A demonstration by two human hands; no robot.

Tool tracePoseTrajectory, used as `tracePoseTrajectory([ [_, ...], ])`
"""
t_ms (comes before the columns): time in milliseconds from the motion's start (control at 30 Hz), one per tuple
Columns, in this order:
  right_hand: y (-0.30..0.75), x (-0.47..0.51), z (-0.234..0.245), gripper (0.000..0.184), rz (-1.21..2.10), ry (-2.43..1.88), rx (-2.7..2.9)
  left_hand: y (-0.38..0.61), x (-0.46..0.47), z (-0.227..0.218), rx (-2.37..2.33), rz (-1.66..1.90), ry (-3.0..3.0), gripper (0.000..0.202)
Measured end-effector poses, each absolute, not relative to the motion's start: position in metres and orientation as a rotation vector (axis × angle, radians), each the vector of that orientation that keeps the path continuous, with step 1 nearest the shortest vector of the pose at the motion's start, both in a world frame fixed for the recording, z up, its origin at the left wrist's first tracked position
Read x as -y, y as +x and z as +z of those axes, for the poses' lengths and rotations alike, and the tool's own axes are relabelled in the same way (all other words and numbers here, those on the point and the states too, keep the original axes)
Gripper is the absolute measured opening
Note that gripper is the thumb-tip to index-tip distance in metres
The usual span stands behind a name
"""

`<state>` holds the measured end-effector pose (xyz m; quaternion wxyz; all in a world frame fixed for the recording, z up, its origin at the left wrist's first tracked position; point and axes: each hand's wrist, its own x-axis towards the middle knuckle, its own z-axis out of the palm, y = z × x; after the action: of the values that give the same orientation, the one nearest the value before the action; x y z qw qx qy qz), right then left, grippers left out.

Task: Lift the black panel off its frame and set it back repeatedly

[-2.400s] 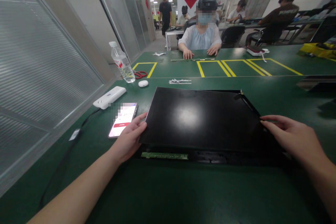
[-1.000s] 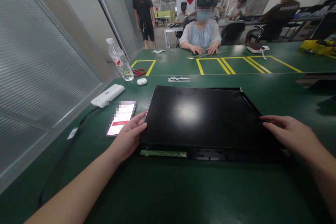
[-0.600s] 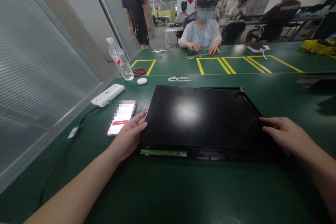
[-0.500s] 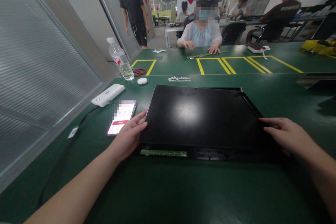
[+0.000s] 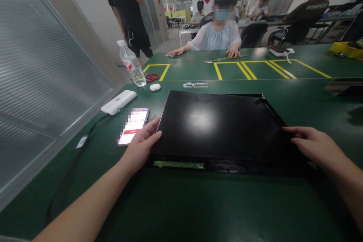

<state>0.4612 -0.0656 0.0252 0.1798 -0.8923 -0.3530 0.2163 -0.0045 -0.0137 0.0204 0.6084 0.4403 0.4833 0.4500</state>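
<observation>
A flat black display panel (image 5: 221, 128) is in front of me, its glossy face up and reflecting a bright spot. Along its near edge runs a narrow green circuit board (image 5: 178, 165). My left hand (image 5: 143, 145) grips the panel's left edge, thumb over the top and fingers along the side. At the opposite edge, my right hand (image 5: 317, 143) pinches the panel between thumb and fingers. The panel's far right corner shows a dark frame beneath it. How much of the panel touches the table cannot be seen.
Left of the panel lie a lit phone (image 5: 134, 126), a white power bank (image 5: 119, 102) with a black cable, an earbud case (image 5: 155, 87), red-handled scissors (image 5: 152, 78) and a water bottle (image 5: 132, 64). White strips (image 5: 195, 84) lie beyond. A co-worker (image 5: 218, 36) sits opposite.
My hands and the panel stay nearly still, with a slight shift of view. The co-worker opposite has reached one hand out toward the far left side. A standing person has come nearer at left.
</observation>
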Motion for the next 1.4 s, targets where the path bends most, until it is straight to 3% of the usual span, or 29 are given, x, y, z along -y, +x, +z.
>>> tracePoseTrajectory([
  [233, 0.464, 0.064, 0.022, 0.046, 0.560, -2.495, 0.997, -0.010, 0.011, 0.015, -1.255, 1.009, 1.186, 0.075],
  [467, 0.471, 0.064, 0.016, 0.048, 0.522, -2.499, 0.998, -0.011, 0.005, 0.012, -1.388, 0.979, 1.313, 0.057],
  [833, 0.470, 0.064, 0.015, 0.045, 0.486, -2.457, 0.963, 0.004, 0.003, 0.011, -1.514, 0.949, 1.271, 0.045],
  [1400, 0.474, 0.064, 0.014, 0.047, 0.464, -2.462, 1.020, 0.003, 0.002, 0.003, -1.636, 0.795, 1.700, 0.055],
])
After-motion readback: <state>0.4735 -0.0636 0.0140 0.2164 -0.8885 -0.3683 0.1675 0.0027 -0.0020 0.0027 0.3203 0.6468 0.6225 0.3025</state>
